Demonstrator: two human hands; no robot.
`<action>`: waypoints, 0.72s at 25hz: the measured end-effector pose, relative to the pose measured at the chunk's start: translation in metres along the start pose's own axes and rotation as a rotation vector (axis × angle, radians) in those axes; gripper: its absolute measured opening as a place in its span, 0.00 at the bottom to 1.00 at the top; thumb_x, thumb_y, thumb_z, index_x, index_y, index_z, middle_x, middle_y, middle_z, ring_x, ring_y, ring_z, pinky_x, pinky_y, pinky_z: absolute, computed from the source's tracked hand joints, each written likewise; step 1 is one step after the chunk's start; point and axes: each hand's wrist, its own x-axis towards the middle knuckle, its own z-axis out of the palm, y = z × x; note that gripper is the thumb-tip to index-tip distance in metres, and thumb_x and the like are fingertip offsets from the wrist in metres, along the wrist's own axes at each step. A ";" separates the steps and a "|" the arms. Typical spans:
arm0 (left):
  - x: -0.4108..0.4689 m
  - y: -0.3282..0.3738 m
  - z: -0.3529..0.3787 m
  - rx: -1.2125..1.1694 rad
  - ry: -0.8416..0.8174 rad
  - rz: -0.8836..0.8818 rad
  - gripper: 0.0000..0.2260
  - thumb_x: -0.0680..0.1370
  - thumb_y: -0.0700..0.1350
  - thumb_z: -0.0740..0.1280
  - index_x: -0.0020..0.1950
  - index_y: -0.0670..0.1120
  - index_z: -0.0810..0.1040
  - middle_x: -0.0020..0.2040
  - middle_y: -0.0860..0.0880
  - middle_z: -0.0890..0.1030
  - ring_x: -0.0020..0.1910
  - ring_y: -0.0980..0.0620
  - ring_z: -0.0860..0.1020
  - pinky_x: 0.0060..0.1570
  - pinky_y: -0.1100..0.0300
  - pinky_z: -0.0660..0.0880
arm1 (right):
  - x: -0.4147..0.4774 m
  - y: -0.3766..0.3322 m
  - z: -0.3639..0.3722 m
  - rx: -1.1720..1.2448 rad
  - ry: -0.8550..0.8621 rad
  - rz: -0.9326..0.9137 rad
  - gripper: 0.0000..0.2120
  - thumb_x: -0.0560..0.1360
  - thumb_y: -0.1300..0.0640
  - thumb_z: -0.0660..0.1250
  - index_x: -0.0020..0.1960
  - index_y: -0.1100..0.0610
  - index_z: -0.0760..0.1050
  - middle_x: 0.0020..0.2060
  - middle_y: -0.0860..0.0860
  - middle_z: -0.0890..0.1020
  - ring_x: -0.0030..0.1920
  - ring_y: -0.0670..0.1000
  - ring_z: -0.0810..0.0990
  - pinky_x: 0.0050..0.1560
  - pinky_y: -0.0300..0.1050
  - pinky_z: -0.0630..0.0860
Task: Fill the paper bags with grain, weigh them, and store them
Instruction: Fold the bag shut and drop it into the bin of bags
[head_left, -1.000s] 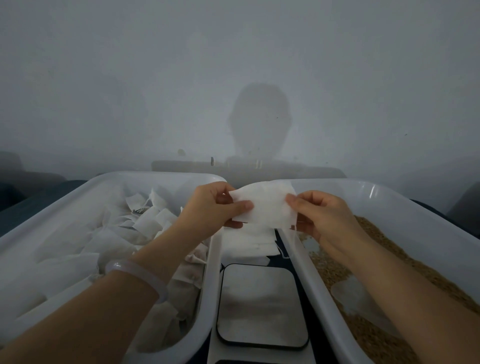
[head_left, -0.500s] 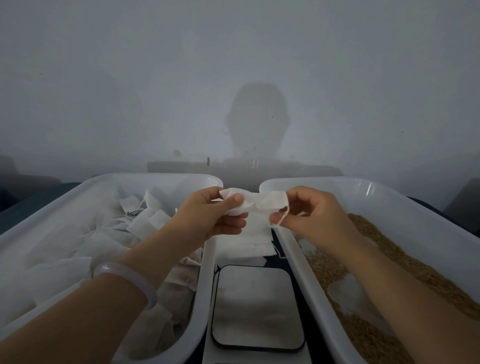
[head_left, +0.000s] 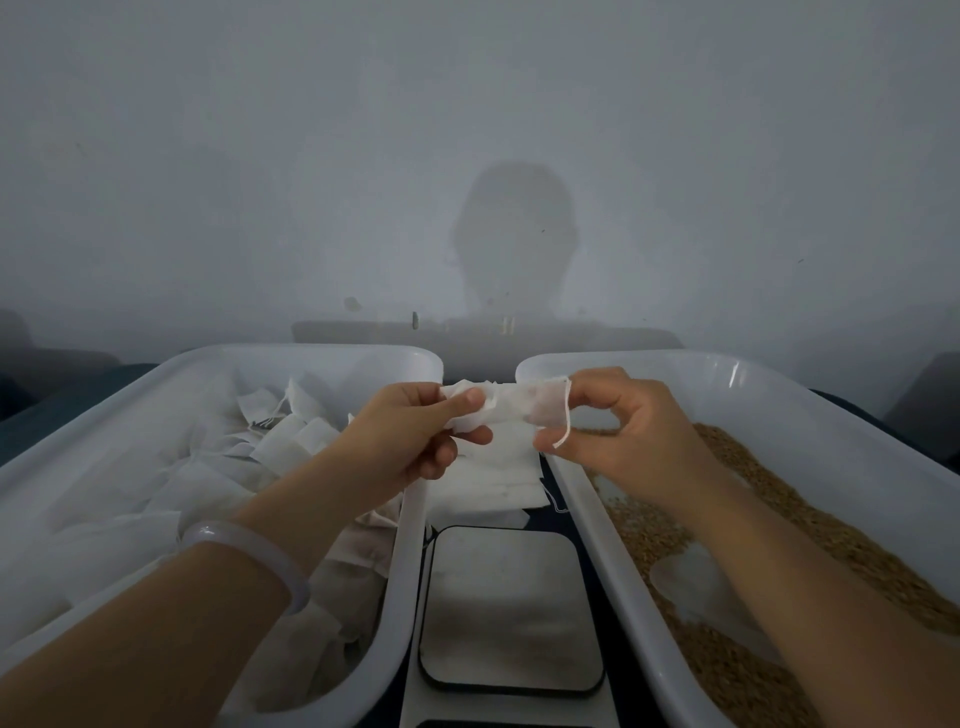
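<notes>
- Your left hand (head_left: 415, 436) and right hand (head_left: 618, 431) each have fingers clamped on 1 end of the paper bag (head_left: 511, 405), probably to spread its mouth for filling.
- Grain (head_left: 831, 525) lies just below your right fingers, with the scale (head_left: 511, 608) under the bag.

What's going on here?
A person's left hand and right hand pinch a small white paper bag above the gap between two white tubs. The left tub holds spare bags; the right tub holds grain. The bag looks unfilled, and the scale below carries no bag.
</notes>
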 end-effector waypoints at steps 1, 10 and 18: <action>0.000 0.000 0.000 0.008 -0.004 -0.002 0.07 0.74 0.45 0.68 0.41 0.43 0.77 0.31 0.45 0.82 0.18 0.57 0.67 0.17 0.69 0.62 | 0.000 0.000 0.001 0.005 -0.050 0.005 0.10 0.66 0.51 0.74 0.44 0.37 0.80 0.47 0.38 0.81 0.52 0.38 0.77 0.55 0.38 0.71; -0.002 0.004 0.001 0.398 0.211 0.176 0.03 0.76 0.43 0.67 0.42 0.48 0.78 0.38 0.52 0.80 0.31 0.58 0.75 0.31 0.65 0.71 | 0.001 0.003 0.004 -0.010 0.049 -0.017 0.04 0.73 0.54 0.68 0.46 0.46 0.79 0.40 0.49 0.81 0.47 0.45 0.77 0.51 0.40 0.75; -0.025 0.011 0.007 0.823 -0.192 0.517 0.35 0.62 0.67 0.69 0.66 0.55 0.70 0.56 0.61 0.76 0.56 0.63 0.74 0.53 0.73 0.68 | -0.002 -0.010 0.014 -0.530 -0.062 -0.515 0.09 0.75 0.52 0.63 0.46 0.56 0.80 0.34 0.44 0.76 0.45 0.51 0.72 0.48 0.43 0.70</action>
